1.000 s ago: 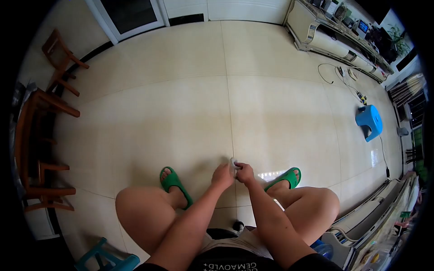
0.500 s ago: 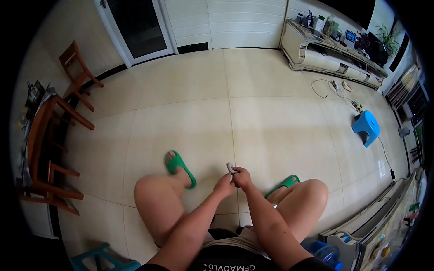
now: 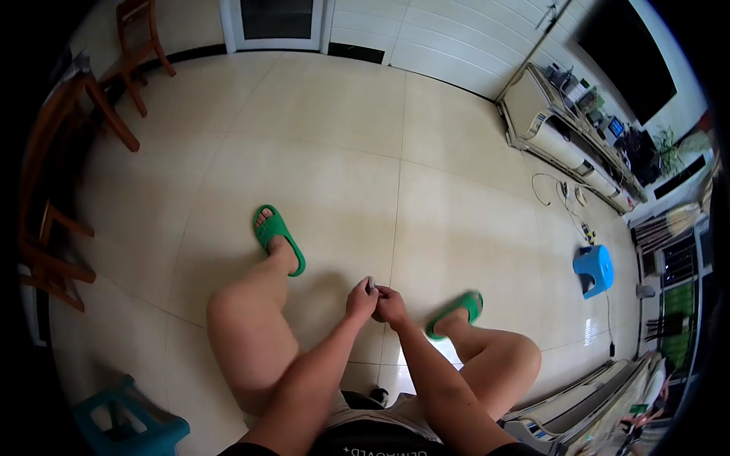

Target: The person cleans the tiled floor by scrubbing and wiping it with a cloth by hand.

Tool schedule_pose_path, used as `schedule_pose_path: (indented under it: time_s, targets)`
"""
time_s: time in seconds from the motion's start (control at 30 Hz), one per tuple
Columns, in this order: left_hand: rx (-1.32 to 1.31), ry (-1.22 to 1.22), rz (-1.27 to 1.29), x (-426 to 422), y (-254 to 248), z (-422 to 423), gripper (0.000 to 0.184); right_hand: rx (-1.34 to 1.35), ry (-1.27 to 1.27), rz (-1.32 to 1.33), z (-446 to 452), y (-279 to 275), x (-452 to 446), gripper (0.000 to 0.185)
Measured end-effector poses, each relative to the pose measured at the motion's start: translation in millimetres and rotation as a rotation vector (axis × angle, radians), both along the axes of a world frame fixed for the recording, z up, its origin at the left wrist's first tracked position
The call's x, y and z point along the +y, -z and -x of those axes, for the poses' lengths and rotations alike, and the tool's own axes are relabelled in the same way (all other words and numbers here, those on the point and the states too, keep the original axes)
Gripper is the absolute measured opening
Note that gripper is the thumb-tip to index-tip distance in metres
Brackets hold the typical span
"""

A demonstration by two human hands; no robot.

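Note:
Both hands meet in front of me, above the tiled floor and between my knees. My left hand point(image 3: 360, 300) is closed round a small grey piece point(image 3: 370, 284), whose end shows between thumb and fingers; its kind is too small to make out. Against it presses my right hand point(image 3: 391, 306), its fingers bent and drawn together. Whatever those right fingers pinch is hidden. Green slippers are on my feet, the left slipper point(image 3: 292, 254) farther forward and the right slipper point(image 3: 473, 305) beside the hands.
A blue stool point(image 3: 595, 267) stands to the right, near cables and a power strip point(image 3: 588, 232) on the floor. A TV cabinet point(image 3: 532, 106) lines the back right. Wooden chairs point(image 3: 139, 53) are on the left, with a teal stool point(image 3: 129, 422) at lower left.
The view has turned and shifted. The light grey curved piece stuck out above my right fingers before; now its end shows in my left hand. The hands remain together.

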State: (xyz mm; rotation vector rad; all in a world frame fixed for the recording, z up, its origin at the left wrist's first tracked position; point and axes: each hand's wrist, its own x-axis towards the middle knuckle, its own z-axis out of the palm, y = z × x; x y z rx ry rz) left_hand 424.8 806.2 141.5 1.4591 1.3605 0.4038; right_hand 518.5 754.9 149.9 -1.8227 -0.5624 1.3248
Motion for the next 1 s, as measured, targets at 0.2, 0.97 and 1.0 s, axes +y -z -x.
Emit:
schedule_pose_path:
  time_s: [0.2, 0.97, 1.0]
  targets:
    - [-0.103, -0.191, 0.015, 13, 22, -15, 0.044, -0.102, -0.012, -0.057, -3, 33, 27, 0.036]
    - [-0.277, -0.272, 0.183, 120, 68, -83, 0.049, -0.598, -0.207, -0.198, -88, 75, 165, 0.034]
    - [-0.243, -0.257, 0.176, 123, 69, -86, 0.049, -0.688, -0.182, -0.265, -93, 84, 168, 0.035]
